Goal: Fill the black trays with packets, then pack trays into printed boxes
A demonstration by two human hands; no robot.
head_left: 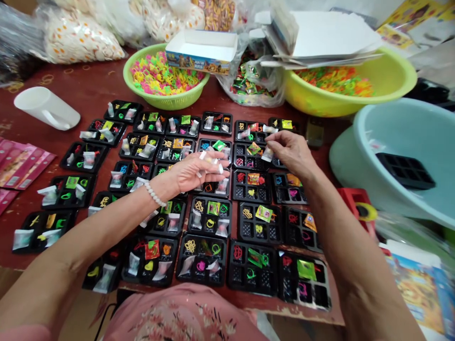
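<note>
The person wears a pale pink top, soft-looking and loose over the chest, printed with a spray of small blossoms in deeper pink and white, with thin dark strokes running through them like twigs. A short sleeve in a matching pink shows at the bottom left corner of the view, and both forearms are bare below it. Around the left wrist sits a single-strand bracelet of round, white, pearl-like beads, evenly sized and closely strung. The left hand and right hand are bare, with slim fingers and short nails.
</note>
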